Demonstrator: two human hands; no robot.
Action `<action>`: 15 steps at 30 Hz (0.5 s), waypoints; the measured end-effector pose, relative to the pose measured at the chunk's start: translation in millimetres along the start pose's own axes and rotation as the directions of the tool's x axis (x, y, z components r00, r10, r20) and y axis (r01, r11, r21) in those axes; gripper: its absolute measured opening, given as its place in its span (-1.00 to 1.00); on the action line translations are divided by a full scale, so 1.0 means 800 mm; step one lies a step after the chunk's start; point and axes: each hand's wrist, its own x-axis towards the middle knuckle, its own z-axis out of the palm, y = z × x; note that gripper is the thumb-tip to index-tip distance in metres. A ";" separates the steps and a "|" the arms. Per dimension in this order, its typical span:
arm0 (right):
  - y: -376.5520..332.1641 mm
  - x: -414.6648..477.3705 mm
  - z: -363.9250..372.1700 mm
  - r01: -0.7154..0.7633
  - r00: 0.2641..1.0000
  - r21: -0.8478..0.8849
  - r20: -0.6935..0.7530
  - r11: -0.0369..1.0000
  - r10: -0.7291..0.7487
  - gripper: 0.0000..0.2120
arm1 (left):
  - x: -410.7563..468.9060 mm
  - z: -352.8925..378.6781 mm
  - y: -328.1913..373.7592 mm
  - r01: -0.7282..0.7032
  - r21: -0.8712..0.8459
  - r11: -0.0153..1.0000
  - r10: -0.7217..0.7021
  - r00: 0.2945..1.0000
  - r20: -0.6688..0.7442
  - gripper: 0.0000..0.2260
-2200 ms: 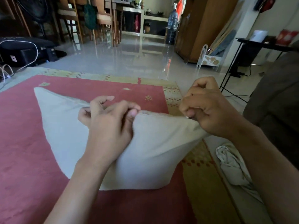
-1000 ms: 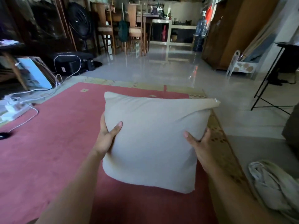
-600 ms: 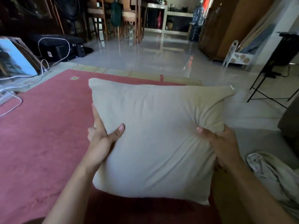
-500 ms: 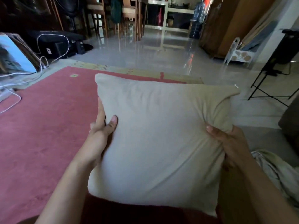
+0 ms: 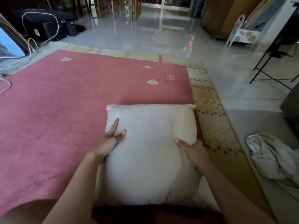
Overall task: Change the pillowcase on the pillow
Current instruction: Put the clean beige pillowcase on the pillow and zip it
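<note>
Several white cables [image 5: 27,46] trailed at the far left beside a black case [image 5: 48,21] on the floor. A red rug [image 5: 64,118] spread from there across most of the view. The left hand [image 5: 108,141] held the left edge of the pillow [image 5: 150,159], with its thumb and one straight finger lying on the cream face; the other fingers were hidden behind the edge, so the hold looked like a clamp on that side. The pillow sat on the near right part of the rug, its far edge level and its near edge against the person's lap; whether it lay flat or was raised a little could not be told. The right hand [image 5: 194,152] gripped the pillow's right edge, thumb pressed into the face and fingers wrapped round the side, which dented the filling. Just right of it ran the rug's yellow patterned border [image 5: 208,101]. Farther right, a crumpled pale cloth [image 5: 271,159] lay on the grey floor, well apart from the pillow, and a black metal stand [image 5: 273,73] stood beyond it.
</note>
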 end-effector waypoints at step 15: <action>0.006 0.015 -0.034 0.048 0.996 -0.268 -0.055 0.962 -0.066 -0.51 | -0.004 0.084 0.026 0.106 0.791 0.603 0.355 0.852 -0.384 -0.31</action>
